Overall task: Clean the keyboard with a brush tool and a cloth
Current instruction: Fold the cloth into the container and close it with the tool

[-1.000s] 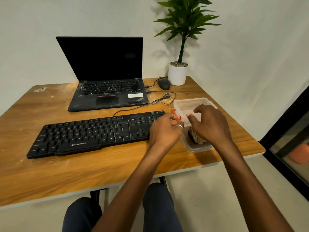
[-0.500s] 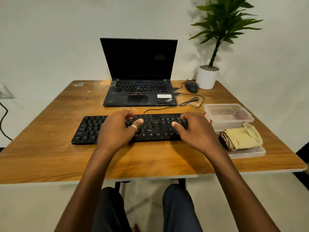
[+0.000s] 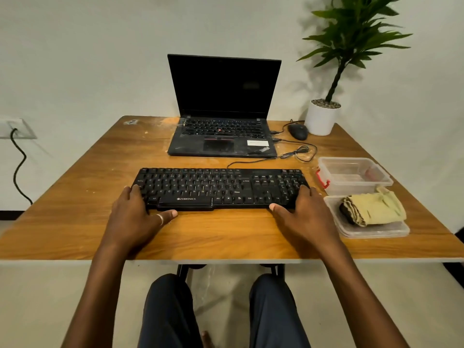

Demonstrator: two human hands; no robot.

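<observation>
A black keyboard [image 3: 218, 187] lies across the middle of the wooden table [image 3: 75, 192]. My left hand [image 3: 136, 217] grips its near left corner, thumb against the front edge. My right hand [image 3: 303, 217] grips its near right corner the same way. A folded yellow cloth [image 3: 374, 208] with a dark part at its left end rests on a clear plastic lid [image 3: 371, 229] to the right of the keyboard. Behind it stands a clear plastic container [image 3: 351, 174] with red clips. No brush is clearly visible.
An open black laptop [image 3: 221, 136] sits behind the keyboard, with a cable [image 3: 298, 153] and a mouse [image 3: 297, 131] to its right. A potted plant [image 3: 324, 116] stands at the back right corner. A wall socket with a black cord [image 3: 18, 162] is at the left.
Both hands left the container at the right, moved onto the keyboard, then spread to its two near corners. The keyboard now lies straight and centred; the view shifted left.
</observation>
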